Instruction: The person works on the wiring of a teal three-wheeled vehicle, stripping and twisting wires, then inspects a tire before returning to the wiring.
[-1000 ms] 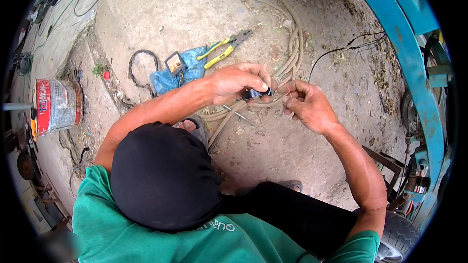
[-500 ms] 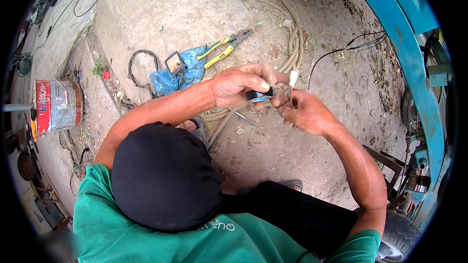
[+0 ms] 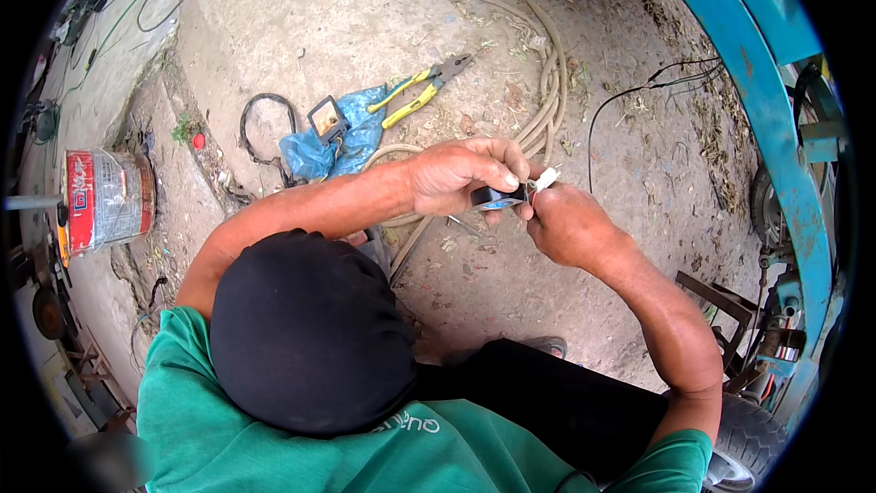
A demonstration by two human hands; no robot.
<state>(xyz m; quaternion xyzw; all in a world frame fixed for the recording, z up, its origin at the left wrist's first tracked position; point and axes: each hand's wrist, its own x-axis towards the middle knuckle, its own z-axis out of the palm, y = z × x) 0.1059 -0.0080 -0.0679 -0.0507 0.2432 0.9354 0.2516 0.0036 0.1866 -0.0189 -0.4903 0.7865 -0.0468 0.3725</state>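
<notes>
My left hand is closed around a roll of black electrical tape with a blue centre, its thumb and fingers gripping the side. Right beside it, my right hand is closed, fingertips meeting those of the left. A white plastic connector on a thin wire sticks up between the two hands, above the right fingers. The wire itself is mostly hidden by the fingers. Beyond the left forearm, pliers with yellow handles lie partly on a crumpled blue plastic bag.
A small square lamp-like unit rests on the bag, near a looped black cable. Beige hoses run across the dirt floor. A red and white bucket stands at left; a blue-green metal frame rises at right.
Both hands have lowered slightly and closed in on each other. The white connector has come down and tilted, now close against the fingers. The tape roll has shifted a little right and down.
</notes>
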